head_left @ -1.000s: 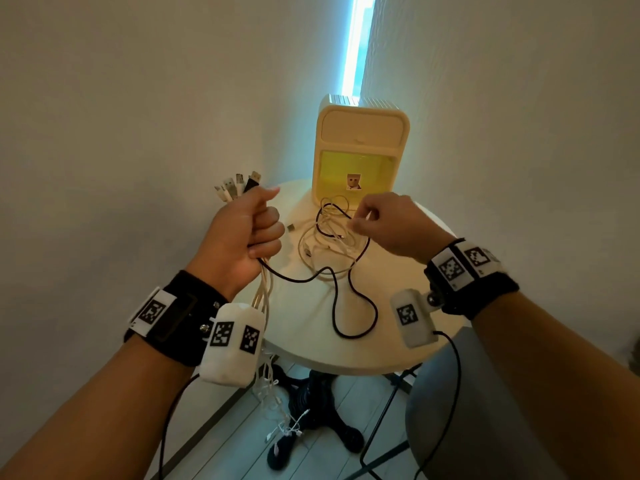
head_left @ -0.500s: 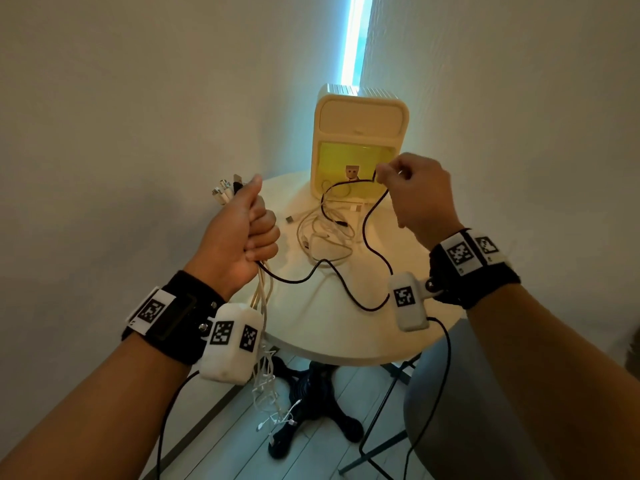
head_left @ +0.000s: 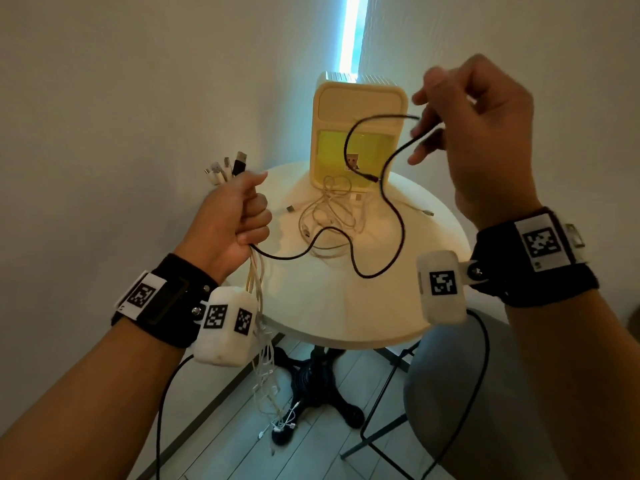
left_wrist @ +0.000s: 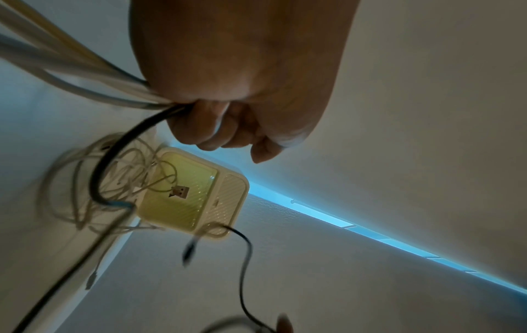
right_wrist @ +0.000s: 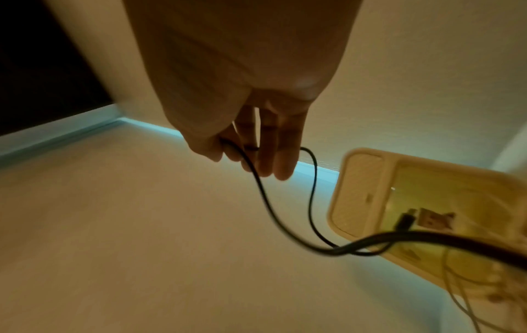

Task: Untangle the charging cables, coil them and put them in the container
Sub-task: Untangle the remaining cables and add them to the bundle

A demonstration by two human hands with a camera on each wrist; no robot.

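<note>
My left hand point(head_left: 239, 220) is a fist round a bundle of cables point(head_left: 256, 282), with several plug ends point(head_left: 225, 168) sticking up above it and the white strands hanging down off the table's left side. A black cable point(head_left: 391, 209) runs from that fist across the table and up to my right hand point(head_left: 446, 126), which pinches it high in front of the container point(head_left: 360, 133). The black cable's free plug point(head_left: 367, 176) dangles in front of the yellow drawer. A tangle of white cables point(head_left: 332, 216) lies on the round table point(head_left: 346, 306). In the right wrist view my thumb and fingers point(right_wrist: 256, 153) hold the black cable point(right_wrist: 273, 216).
The cream container point(left_wrist: 193, 193) stands at the back of the table against the wall corner. A grey stool point(head_left: 467, 393) sits at the lower right. The table's black base point(head_left: 318, 386) and the hanging cable ends point(head_left: 277, 424) are over the floor.
My right hand has risen from the tangle on the table to above the container, drawing the black cable up and out. The left fist has stayed about where it was.
</note>
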